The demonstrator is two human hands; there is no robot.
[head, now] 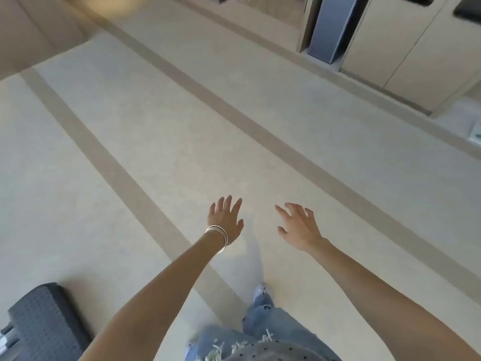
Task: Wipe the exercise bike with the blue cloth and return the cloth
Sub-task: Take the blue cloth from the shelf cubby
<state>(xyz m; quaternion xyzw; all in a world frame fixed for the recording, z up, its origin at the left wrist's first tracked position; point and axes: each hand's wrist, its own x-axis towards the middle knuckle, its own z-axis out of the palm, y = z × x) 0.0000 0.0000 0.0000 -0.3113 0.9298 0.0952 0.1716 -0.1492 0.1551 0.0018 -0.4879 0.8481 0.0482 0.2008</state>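
We held two hands out at lower centre, left hand (226, 220) and right hand (299, 225), both with fingers spread and gripping nothing. One dark perforated pad (44, 319) lay at lower left; we could not tell whether it belonged to the exercise bike.

We're seeing a cream floor (130, 152) crossed by tan stripes (109, 162), a dark grey dotted pad (44, 316) at its lower left edge, pale blue jeans (270, 321), silver bangles (217, 235), a slate-blue panel (330, 27), beige cabinets (385, 48).
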